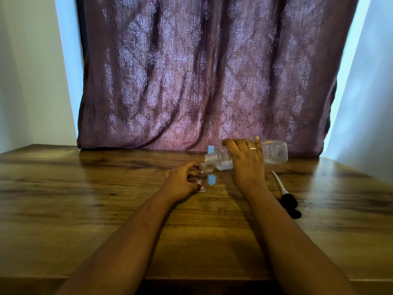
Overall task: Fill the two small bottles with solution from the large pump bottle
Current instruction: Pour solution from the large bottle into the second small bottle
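My right hand (246, 160) grips the large clear bottle (274, 154) and holds it tipped on its side, with its open neck (210, 159) pointing left. Clear liquid lies in the bottle's lower part. The neck sits just over the mouth of a small clear bottle (202, 176), which stands upright on the table with my left hand (182, 180) gripping it. A blue cap (212, 179) stands on the table right beside this small bottle. A second blue-capped item (210, 149) shows behind the large bottle's neck, mostly hidden.
The black pump head with its white tube (287, 199) lies on the wooden table (85, 199) to the right of my right arm. A purple patterned curtain (202, 71) hangs along the table's far edge. White walls flank it.
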